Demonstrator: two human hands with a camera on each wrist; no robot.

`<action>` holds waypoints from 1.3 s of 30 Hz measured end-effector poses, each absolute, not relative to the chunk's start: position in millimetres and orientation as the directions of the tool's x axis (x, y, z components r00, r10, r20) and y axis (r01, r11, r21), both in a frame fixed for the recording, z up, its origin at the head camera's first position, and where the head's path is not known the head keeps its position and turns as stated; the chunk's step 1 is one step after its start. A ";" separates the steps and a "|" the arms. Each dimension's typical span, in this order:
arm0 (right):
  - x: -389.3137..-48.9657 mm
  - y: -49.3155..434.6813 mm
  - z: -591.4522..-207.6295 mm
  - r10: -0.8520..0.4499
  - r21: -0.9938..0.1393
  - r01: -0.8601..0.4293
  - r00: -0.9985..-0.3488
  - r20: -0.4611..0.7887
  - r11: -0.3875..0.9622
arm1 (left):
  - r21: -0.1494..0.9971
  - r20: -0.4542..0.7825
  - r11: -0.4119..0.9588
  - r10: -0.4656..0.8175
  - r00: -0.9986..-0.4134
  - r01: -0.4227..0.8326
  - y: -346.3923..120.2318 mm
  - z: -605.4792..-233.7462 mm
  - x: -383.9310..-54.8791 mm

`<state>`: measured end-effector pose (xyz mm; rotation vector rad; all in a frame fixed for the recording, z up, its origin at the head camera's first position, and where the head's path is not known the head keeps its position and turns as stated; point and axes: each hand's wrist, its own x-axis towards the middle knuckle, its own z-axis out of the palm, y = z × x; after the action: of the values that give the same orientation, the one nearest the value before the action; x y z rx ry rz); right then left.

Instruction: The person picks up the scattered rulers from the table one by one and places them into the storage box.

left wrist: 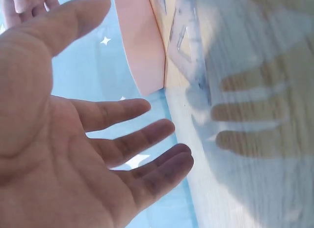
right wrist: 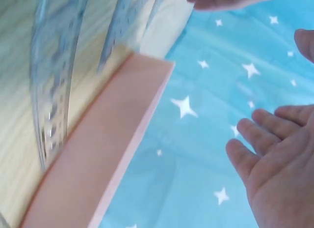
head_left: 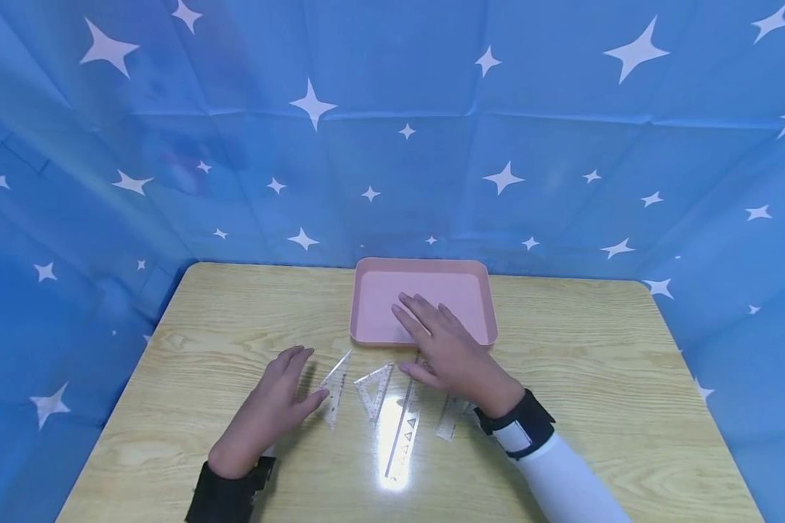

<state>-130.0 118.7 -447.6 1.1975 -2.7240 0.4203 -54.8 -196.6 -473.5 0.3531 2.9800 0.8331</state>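
My left hand (head_left: pixel 278 396) hovers over the left of the table with its fingers spread, holding nothing. Just right of its thumb lies a clear set square (head_left: pixel 333 385). My right hand (head_left: pixel 454 356), fingers extended and nothing in its grasp, hangs above the front of a pink tray (head_left: pixel 424 343). Between the hands lie a clear triangular set square (head_left: pixel 374 390) and a long clear ruler (head_left: pixel 403 439) with triangle cut-outs. Another clear piece (head_left: pixel 447 419) lies partly hidden beneath the right forearm. In the right wrist view, the ruler (right wrist: pixel 51 105) lies beside the tray wall (right wrist: pixel 98 149).
The pink tray stands at the back edge of the wood-grain table (head_left: pixel 235 305). Behind and beside the table hangs a blue cloth (head_left: pixel 392 160) with white stars. A bright light reflection falls across the long ruler.
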 end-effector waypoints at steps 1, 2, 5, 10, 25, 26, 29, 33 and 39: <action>-129.5 115.4 -447.8 -0.710 -0.193 -0.749 -0.663 0.238 0.634 | 0.520 0.027 0.829 0.223 -0.974 0.204 -195.1 -474.0 -54.6; -129.0 112.1 -448.2 -0.720 -0.187 -0.757 -0.653 0.237 0.626 | 0.524 0.022 0.828 0.221 -0.975 0.200 -193.9 -474.8 -54.4; -127.1 102.3 -449.2 -0.739 -0.170 -0.782 -0.622 0.257 0.599 | 0.528 0.021 0.826 0.221 -0.975 0.198 -190.9 -478.4 -53.9; -120.2 84.3 -451.9 -0.769 -0.157 -0.834 -0.550 0.326 0.530 | 0.529 0.006 0.829 0.208 -0.978 0.180 -185.7 -486.8 -51.6; -107.0 41.8 -470.6 -0.858 -0.155 -0.865 -0.496 0.134 0.476 | 0.488 -0.037 0.867 0.136 -0.990 0.101 -173.1 -498.6 -43.0; -107.1 38.9 -472.4 -0.861 -0.146 -0.865 -0.496 0.112 0.479 | 0.485 -0.042 0.870 0.126 -0.991 0.090 -171.9 -498.6 -43.0; -108.1 30.2 -477.0 -0.867 -0.131 -0.864 -0.495 0.046 0.486 | 0.472 -0.070 0.880 0.093 -0.993 0.050 -168.5 -499.2 -43.8; -109.8 20.7 -481.9 -0.868 -0.110 -0.862 -0.496 -0.021 0.496 | 0.480 -0.131 0.877 0.044 -0.990 -0.025 -164.4 -498.5 -45.8; -111.7 13.4 -489.3 -0.861 -0.071 -0.858 -0.506 -0.046 0.508 | 0.487 -0.210 0.866 -0.008 -0.978 -0.111 -159.5 -495.0 -48.1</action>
<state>-111.7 13.4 -489.3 1.5948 -2.7923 0.0624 -48.1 -159.5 -495.0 -0.0915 2.8382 0.7583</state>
